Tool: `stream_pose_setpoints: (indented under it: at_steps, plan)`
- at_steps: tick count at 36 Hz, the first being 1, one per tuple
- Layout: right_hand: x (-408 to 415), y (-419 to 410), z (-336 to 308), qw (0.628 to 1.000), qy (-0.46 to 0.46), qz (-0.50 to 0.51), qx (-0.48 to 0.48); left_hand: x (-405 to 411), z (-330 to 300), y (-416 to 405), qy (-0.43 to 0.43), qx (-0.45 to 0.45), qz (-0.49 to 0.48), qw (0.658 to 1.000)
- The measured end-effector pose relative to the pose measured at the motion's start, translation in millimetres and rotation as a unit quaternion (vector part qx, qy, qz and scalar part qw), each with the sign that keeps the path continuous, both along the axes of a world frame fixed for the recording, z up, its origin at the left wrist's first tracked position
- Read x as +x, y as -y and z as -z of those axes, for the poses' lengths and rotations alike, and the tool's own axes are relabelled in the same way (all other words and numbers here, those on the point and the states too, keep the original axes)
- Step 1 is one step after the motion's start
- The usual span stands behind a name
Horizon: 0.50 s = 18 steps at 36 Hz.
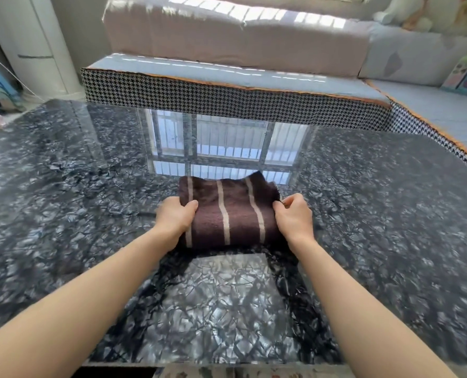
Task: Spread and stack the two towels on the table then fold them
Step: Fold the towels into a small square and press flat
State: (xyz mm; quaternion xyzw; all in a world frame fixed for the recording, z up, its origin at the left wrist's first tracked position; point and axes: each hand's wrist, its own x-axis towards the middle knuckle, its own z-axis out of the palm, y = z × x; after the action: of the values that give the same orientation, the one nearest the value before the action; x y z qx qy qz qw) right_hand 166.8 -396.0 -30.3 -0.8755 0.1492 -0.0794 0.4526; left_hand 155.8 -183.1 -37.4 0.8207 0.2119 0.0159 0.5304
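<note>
Clearly the work is far along: a dark brown striped towel bundle (pixel 228 214) sits folded at the centre of the glossy black marbled desk (pixel 390 214), with the houndstooth-edged sofa (pixel 226 96) beyond it at twelve o'clock. Only one brown fabric with pale stripes shows; whether a second towel lies folded inside cannot be told. The left hand (pixel 173 218) grips the bundle's nine o'clock edge, thumb on top and fingers curled under the fold, while the right hand (pixel 293 215) holds the three o'clock edge, its fingers (pixel 280 205) bunched together and pinching the cloth at the upper corner. The terry looks soft, light and limp, with enough thickness in the folds to hold a rounded shape; it should not slip on the slick desk by much, though the smooth surface gives little grip, so a push could slide the whole bundle. The side edges, where all layers meet, seem the best places to take hold, so that no layer slumps loose. The bundle's long axis runs from nine to three o'clock, and its pale stripes run from six to twelve, the far edge slightly ruffled and rising at one o'clock.
</note>
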Motion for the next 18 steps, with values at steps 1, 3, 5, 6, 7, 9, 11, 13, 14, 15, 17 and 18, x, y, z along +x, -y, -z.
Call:
stream_pose_setpoints:
  at_steps: [1,3,5,6,7,9,11,13,14,15,17,18]
  plan:
    - [-1,0,0,1.000,0.008,-0.002,-0.001,-1,-1,1,0.000,0.029,0.000,1.000]
    - [-3,0,2,1.000,0.023,-0.003,-0.001,-1,-2,4,-0.006,0.071,-0.001,0.997]
    - [-4,0,3,0.999,0.038,0.002,0.004,-2,-5,6,0.005,0.084,-0.005,0.996]
    - [-5,0,3,0.999,0.045,0.004,0.009,-3,-3,7,0.021,0.076,-0.010,0.997]
    - [-5,1,3,0.999,0.051,0.004,0.018,-5,-2,7,0.040,0.059,-0.016,0.997]
    - [-7,3,3,0.998,0.058,-0.010,0.036,-13,0,6,0.085,0.013,-0.027,0.996]
    - [-6,7,2,0.995,0.052,-0.059,0.055,-23,3,4,0.140,-0.038,-0.009,0.989]
    - [-6,11,0,0.988,0.033,-0.130,0.078,-28,6,4,0.174,-0.015,0.040,0.984]
    - [-5,12,-1,0.983,0.029,-0.165,0.071,-29,7,4,0.179,0.026,0.064,0.981]
    - [-4,13,-4,0.979,0.028,-0.196,0.050,-29,6,4,0.179,0.079,0.081,0.977]
    - [-1,12,-11,0.969,0.030,-0.244,0.006,-27,3,6,0.184,0.139,0.092,0.969]
    - [0,12,-14,0.965,0.027,-0.262,-0.003,-26,2,7,0.191,0.142,0.091,0.967]
